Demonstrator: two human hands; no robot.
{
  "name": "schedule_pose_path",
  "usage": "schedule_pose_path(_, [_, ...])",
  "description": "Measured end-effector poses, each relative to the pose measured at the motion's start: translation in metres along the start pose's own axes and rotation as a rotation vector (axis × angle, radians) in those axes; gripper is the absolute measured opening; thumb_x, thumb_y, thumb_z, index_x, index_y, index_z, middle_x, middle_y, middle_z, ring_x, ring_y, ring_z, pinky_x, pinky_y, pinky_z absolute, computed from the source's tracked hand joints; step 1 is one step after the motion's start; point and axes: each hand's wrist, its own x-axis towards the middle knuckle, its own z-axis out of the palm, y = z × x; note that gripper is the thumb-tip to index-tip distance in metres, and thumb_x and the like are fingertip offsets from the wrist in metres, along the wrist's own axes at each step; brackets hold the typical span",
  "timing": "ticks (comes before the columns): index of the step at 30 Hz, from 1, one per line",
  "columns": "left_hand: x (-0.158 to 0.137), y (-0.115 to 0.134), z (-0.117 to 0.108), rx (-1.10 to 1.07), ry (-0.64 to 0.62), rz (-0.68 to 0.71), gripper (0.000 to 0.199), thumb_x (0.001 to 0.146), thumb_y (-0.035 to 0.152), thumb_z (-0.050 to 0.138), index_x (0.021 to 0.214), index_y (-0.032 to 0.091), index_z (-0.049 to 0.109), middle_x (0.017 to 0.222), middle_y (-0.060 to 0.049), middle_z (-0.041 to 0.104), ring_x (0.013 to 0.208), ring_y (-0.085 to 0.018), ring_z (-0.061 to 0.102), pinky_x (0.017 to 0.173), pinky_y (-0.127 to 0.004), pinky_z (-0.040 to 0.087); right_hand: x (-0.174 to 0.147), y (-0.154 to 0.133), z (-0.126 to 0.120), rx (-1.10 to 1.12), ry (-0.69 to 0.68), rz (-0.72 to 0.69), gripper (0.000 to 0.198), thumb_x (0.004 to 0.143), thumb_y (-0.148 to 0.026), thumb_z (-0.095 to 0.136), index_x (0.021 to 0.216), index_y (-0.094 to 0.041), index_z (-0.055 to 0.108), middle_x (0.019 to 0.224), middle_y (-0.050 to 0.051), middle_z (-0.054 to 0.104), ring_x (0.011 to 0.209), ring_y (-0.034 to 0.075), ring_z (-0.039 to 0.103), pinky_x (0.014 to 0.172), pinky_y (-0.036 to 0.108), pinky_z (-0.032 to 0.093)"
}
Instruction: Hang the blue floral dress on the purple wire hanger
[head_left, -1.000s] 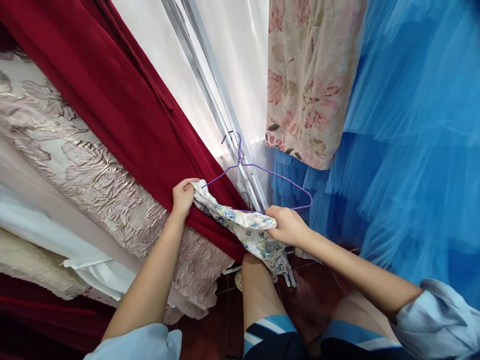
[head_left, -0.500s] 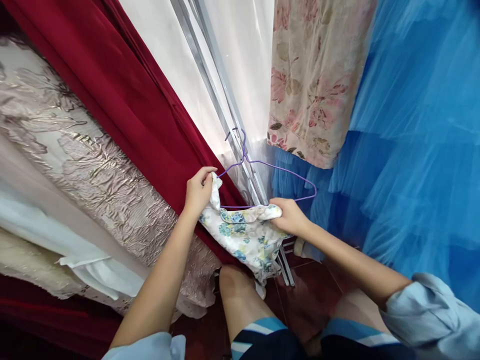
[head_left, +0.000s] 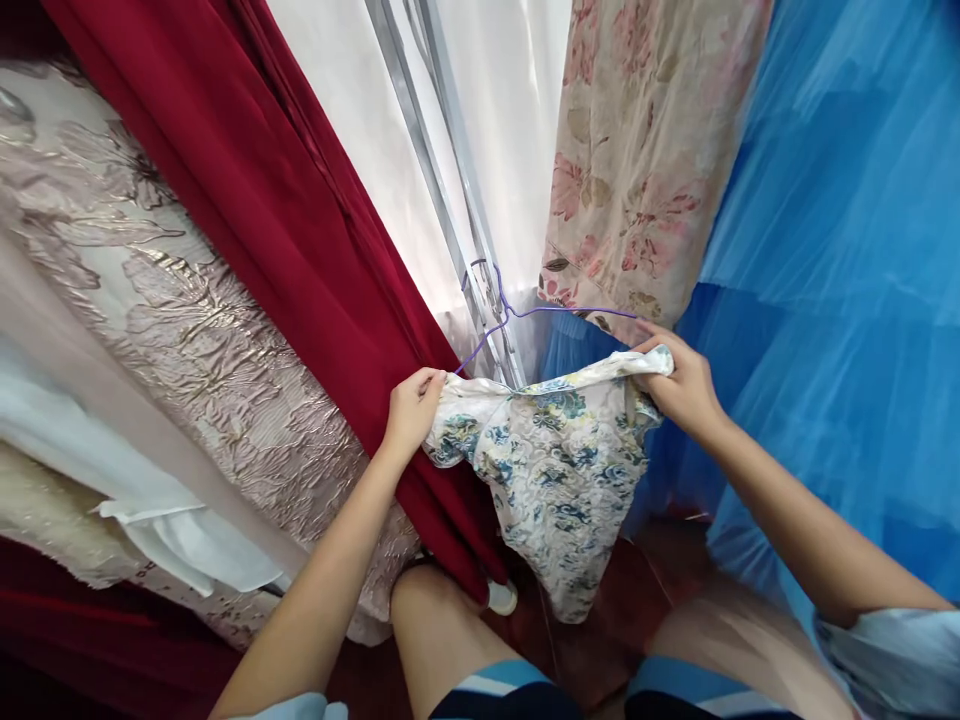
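Observation:
A white floral garment (head_left: 562, 470) with blue and yellow flowers hangs stretched between my two hands. My left hand (head_left: 414, 408) pinches its left shoulder, close to the left arm of a purple hanger (head_left: 555, 309). Its right shoulder is gripped by my right hand (head_left: 681, 385), whose fingers also reach the hanger's right end. The hanger's hook rests against a metal rack post (head_left: 442, 170). Most of the hanger's lower bar is hidden behind the cloth, and the garment's body droops down over the floor between my knees.
On the left hang a dark red cloth (head_left: 300, 270) and a pale embossed fabric (head_left: 187, 290). White cloth (head_left: 337, 80) hangs behind the post. To the right are a pink floral fabric (head_left: 637, 170) and blue tulle (head_left: 832, 250). Reddish tiles (head_left: 592, 660) cover the floor.
My right hand has moved right and up, drawing the garment's right shoulder out to the hanger's right end. The garment has spread wider and its body hangs lower.

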Motion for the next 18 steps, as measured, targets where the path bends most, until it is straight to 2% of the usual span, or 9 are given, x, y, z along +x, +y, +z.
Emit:
schedule_pose_path(2, [-0.002,-0.002,0.004,-0.017,0.012,-0.016,0.026,0.09,0.036,0.056,0.09,0.015,0.071,0.083,-0.004,0.072,0.076,-0.018,0.065,0.067,-0.023,0.048,0.01,0.003,-0.002,0.001,-0.087,0.041,0.021,0.077,-0.015,0.057,0.094,-0.023,0.066,0.115,0.007,0.071,0.107,0.03,0.066,0.09,0.045,0.051])
schedule_pose_path(3, [-0.003,-0.003,0.005,-0.019,0.02,-0.02,0.026,0.09,0.037,0.056,0.09,0.015,0.071,0.083,-0.004,0.072,0.076,-0.018,0.065,0.067,-0.023,0.048,0.014,0.004,-0.003,-0.03,-0.086,0.039,0.021,0.077,-0.015,0.057,0.094,-0.024,0.066,0.111,0.007,0.072,0.104,0.03,0.067,0.088,0.044,0.052])
schedule_pose_path(5, [-0.004,-0.006,0.008,-0.025,0.037,-0.025,0.026,0.09,0.038,0.057,0.09,0.016,0.071,0.082,-0.004,0.072,0.075,-0.017,0.065,0.067,-0.023,0.048,0.021,0.008,-0.004,-0.127,-0.029,0.004,0.019,0.076,-0.016,0.059,0.092,-0.023,0.068,0.117,0.01,0.068,0.112,0.033,0.063,0.093,0.046,0.05])
schedule_pose_path(8, [-0.007,-0.007,0.009,-0.061,0.036,-0.039,0.027,0.089,0.041,0.059,0.09,0.016,0.071,0.081,-0.003,0.072,0.073,-0.017,0.064,0.066,-0.023,0.048,0.032,0.021,-0.001,-0.203,0.008,-0.007,0.02,0.074,-0.018,0.062,0.092,-0.022,0.069,0.132,0.013,0.058,0.132,0.037,0.048,0.105,0.05,0.042])
schedule_pose_path(10, [-0.008,-0.007,0.01,-0.087,0.038,-0.052,0.028,0.088,0.041,0.06,0.09,0.016,0.071,0.08,-0.003,0.072,0.072,-0.017,0.064,0.065,-0.023,0.048,0.04,0.033,0.005,-0.143,-0.051,0.036,0.034,0.074,-0.019,0.063,0.107,-0.022,0.066,0.133,0.013,0.059,0.134,0.036,0.047,0.108,0.052,0.04])
schedule_pose_path(12, [-0.01,-0.005,0.01,-0.103,0.045,-0.057,0.028,0.088,0.041,0.06,0.091,0.015,0.071,0.081,-0.004,0.072,0.072,-0.017,0.065,0.065,-0.024,0.048,0.045,0.045,0.014,-0.028,-0.132,0.075,0.057,0.075,-0.021,0.064,0.131,-0.022,0.053,0.133,0.013,0.061,0.128,0.034,0.053,0.108,0.052,0.041])
schedule_pose_path(14, [-0.011,-0.004,0.009,-0.123,0.055,-0.059,0.028,0.087,0.042,0.061,0.09,0.015,0.071,0.082,-0.005,0.072,0.074,-0.017,0.065,0.067,-0.024,0.049,0.048,0.053,0.02,0.037,-0.185,0.095,0.07,0.075,-0.021,0.065,0.142,-0.021,0.043,0.135,0.013,0.061,0.125,0.032,0.057,0.107,0.05,0.042])
schedule_pose_path(16, [-0.013,-0.006,0.006,-0.177,0.081,-0.079,0.03,0.085,0.044,0.065,0.091,0.015,0.07,0.082,-0.005,0.072,0.074,-0.018,0.065,0.067,-0.024,0.049,0.048,0.054,0.019,0.01,-0.195,0.119,0.061,0.073,-0.021,0.062,0.134,-0.019,0.053,0.129,0.012,0.065,0.118,0.033,0.06,0.102,0.049,0.046])
schedule_pose_path(18, [-0.016,-0.012,0.001,-0.251,0.119,-0.131,0.035,0.079,0.046,0.07,0.093,0.014,0.067,0.077,-0.005,0.07,0.071,-0.017,0.064,0.064,-0.024,0.049,0.045,0.049,0.011,-0.036,-0.187,0.178,0.038,0.073,-0.022,0.057,0.108,-0.017,0.068,0.107,0.01,0.073,0.099,0.031,0.067,0.086,0.043,0.053])
